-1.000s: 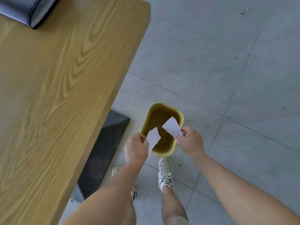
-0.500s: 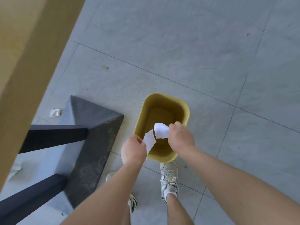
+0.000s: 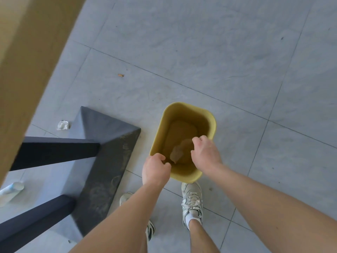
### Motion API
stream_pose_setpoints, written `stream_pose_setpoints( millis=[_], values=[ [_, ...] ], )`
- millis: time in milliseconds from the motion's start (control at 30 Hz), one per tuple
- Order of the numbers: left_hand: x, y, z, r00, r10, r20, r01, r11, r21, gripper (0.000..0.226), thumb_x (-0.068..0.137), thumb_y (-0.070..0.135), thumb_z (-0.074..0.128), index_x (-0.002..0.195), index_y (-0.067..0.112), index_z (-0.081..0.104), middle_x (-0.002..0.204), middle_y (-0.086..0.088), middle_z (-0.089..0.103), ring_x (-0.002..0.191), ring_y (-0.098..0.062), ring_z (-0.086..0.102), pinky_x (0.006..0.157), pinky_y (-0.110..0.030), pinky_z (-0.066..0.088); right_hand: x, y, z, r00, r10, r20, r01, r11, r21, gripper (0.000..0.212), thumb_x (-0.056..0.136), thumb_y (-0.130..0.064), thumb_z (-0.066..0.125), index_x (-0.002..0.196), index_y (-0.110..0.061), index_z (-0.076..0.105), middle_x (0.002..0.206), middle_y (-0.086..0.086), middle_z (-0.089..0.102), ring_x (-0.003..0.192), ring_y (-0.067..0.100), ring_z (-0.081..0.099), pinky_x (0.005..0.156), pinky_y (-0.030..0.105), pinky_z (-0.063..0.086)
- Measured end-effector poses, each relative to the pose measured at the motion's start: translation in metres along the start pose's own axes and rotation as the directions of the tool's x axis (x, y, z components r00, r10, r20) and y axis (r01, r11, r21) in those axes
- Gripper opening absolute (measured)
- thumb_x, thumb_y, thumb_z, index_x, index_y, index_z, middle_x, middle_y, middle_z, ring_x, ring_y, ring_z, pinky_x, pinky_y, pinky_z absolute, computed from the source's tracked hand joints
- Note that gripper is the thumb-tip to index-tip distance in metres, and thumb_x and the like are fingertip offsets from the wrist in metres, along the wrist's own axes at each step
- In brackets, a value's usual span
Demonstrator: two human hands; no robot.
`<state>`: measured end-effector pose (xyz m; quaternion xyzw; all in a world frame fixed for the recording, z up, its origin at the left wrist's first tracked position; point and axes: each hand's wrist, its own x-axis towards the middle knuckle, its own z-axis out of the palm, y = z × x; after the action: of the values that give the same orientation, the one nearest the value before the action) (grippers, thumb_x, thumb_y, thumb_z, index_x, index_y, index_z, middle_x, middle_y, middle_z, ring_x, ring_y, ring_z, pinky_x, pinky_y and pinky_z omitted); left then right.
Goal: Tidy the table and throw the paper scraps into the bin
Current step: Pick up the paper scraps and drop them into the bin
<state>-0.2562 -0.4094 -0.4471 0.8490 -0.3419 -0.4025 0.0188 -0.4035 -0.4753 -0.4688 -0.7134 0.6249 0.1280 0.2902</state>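
Paper scraps inside bin, below left hand and right hand; both loosely curled, empty.

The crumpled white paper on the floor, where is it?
In the head view, the crumpled white paper lies on the grey floor at the left, just beside the dark table base and well left of the yellow bin.

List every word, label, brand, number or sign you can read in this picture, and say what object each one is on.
None can be read.
Yellow plastic bin: no lettering visible.
White lace-up shoe: any markings are too blurred to read.
Crumpled white paper scrap on the floor: too small to tell.
Whitish tube-shaped object on the floor: too blurred to read.
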Motion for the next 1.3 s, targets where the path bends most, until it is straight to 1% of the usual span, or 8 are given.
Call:
stream_pose_setpoints(
  millis=[100,233,567,767,900,1000,1167,1300],
  values=[
    [-0.021,0.004,-0.018,1.0,0.023,0.006,-0.023,0.999,0.033,0.033,0.089,0.016,0.059,0.121,0.023,0.063,0.115,0.004,0.062,0.098,-0.011,0.057,0.074,-0.021,0.042,-0.014,-0.003,-0.019,1.0,0.002,0.025,-0.002,1.0,0.008,0.02,0.096,-0.017,0.049,0.115,-0.012,0.053,0.111,0.009,0.055,0.101,0.029,0.052,0.078,0.036,0.045],
    [-0.05,0.019,-0.052,0.996,0.084,-0.008,-0.083,0.995,0.06,0.033,0.089,0.018,0.057,0.121,0.025,0.063,0.108,0.009,0.058,0.089,-0.007,0.051,0.062,-0.014,0.036,-0.036,-0.014,-0.057,0.999,-0.019,0.049,0.017,0.999,0.035,0.03,0.096,-0.03,0.051,0.121,-0.014,0.051,0.114,0.008,0.055,0.107,0.029,0.053,0.083,0.041,0.048],
    [-0.147,0.066,-0.144,0.968,0.241,-0.076,-0.234,0.968,0.094,0.026,0.092,0.024,0.051,0.117,0.025,0.06,0.1,0.004,0.052,0.085,-0.011,0.055,0.071,-0.023,0.049,-0.108,-0.058,-0.167,0.993,-0.098,-0.063,0.103,0.992,0.075,0.034,0.093,-0.034,0.051,0.123,-0.017,0.05,0.114,0.005,0.058,0.106,0.027,0.056,0.081,0.035,0.046],
    [-0.23,0.075,-0.197,0.929,0.323,-0.179,-0.306,0.945,0.118,0.032,0.09,0.033,0.056,0.122,0.033,0.057,0.104,0.011,0.052,0.087,-0.006,0.05,0.058,-0.015,0.036,-0.177,-0.083,-0.223,0.976,-0.191,-0.105,0.196,0.98,0.04,0.047,0.094,-0.041,0.052,0.135,-0.02,0.045,0.128,0.002,0.057,0.115,0.024,0.055,0.09,0.036,0.051],
    [-0.275,0.072,-0.226,0.911,0.315,-0.266,-0.294,0.949,0.117,0.03,0.09,0.035,0.057,0.119,0.031,0.059,0.102,0.009,0.055,0.09,-0.008,0.053,0.075,-0.025,0.052,-0.215,-0.1,-0.255,0.954,-0.259,-0.151,0.268,0.962,0.042,0.046,0.092,-0.042,0.055,0.132,-0.02,0.048,0.124,0.003,0.06,0.113,0.024,0.057,0.088,0.036,0.051],
    [-0.294,0.064,-0.252,0.88,0.321,-0.351,-0.307,0.947,0.097,0.031,0.091,0.031,0.056,0.122,0.029,0.059,0.11,0.007,0.057,0.098,-0.011,0.053,0.08,-0.026,0.051,-0.235,-0.119,-0.273,0.917,-0.347,-0.197,0.354,0.935,0.0,0.041,0.091,-0.043,0.056,0.126,-0.022,0.052,0.118,0.0,0.062,0.105,0.021,0.06,0.083,0.032,0.051],
    [-0.32,0.026,-0.297,0.839,0.279,-0.468,-0.288,0.956,0.053,0.027,0.091,0.027,0.052,0.117,0.026,0.059,0.106,0.004,0.055,0.096,-0.014,0.051,0.072,-0.025,0.043,-0.263,-0.158,-0.287,0.861,-0.49,-0.139,0.484,0.872,-0.074,0.038,0.091,-0.042,0.052,0.125,-0.024,0.052,0.108,-0.002,0.062,0.094,0.016,0.057,0.075,0.027,0.049],
    [-0.347,-0.027,-0.316,0.809,0.171,-0.562,-0.217,0.976,-0.015,0.034,0.089,0.029,0.052,0.122,0.022,0.057,0.117,0.001,0.056,0.109,-0.02,0.053,0.086,-0.033,0.048,-0.285,-0.199,-0.283,0.794,-0.602,-0.08,0.596,0.798,-0.094,0.031,0.092,-0.037,0.053,0.118,-0.021,0.055,0.108,0.001,0.062,0.094,0.015,0.058,0.068,0.021,0.039]
  ],
)
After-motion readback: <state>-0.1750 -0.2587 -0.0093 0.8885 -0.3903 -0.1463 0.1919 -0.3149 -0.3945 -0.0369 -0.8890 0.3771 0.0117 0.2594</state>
